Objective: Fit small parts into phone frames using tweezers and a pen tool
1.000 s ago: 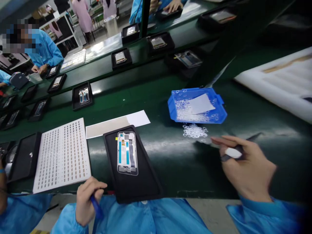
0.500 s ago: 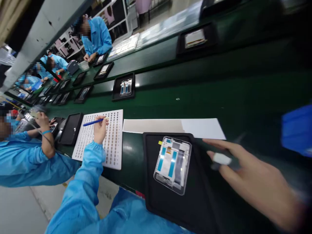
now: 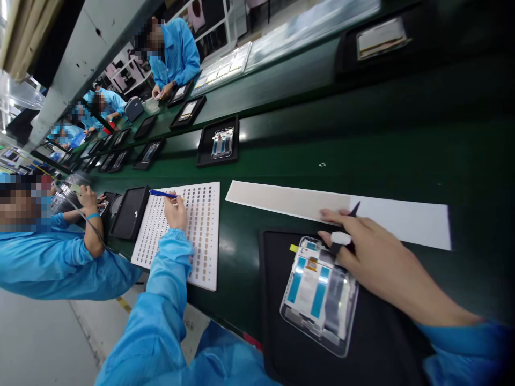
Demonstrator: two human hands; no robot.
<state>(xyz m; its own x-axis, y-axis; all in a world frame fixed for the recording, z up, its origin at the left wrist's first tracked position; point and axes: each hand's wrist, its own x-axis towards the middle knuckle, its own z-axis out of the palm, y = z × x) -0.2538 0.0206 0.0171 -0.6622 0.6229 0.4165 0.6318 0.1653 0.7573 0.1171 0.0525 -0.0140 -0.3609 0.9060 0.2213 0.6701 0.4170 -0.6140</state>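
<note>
My left hand (image 3: 176, 210) grips a blue pen-like tool (image 3: 162, 193) and rests on a white perforated sheet of small parts (image 3: 201, 230), the tip pointing left. My right hand (image 3: 362, 252) is closed round a dark tweezer-like tool (image 3: 349, 228) with a white band on one finger. It lies over the top right corner of a phone frame (image 3: 317, 292) that sits in a black tray (image 3: 281, 332) in front of me.
A long white and beige paper strip (image 3: 306, 202) lies beyond the tray. Black trays with phone parts (image 3: 219, 142) ride the green belt (image 3: 362, 150). A co-worker's arm (image 3: 90, 225) works at my left; other people in blue coats sit farther off.
My view swung left, so the blue bin left the picture. My left hand rose from the table edge onto the perforated sheet. My right hand moved left onto the phone frame.
</note>
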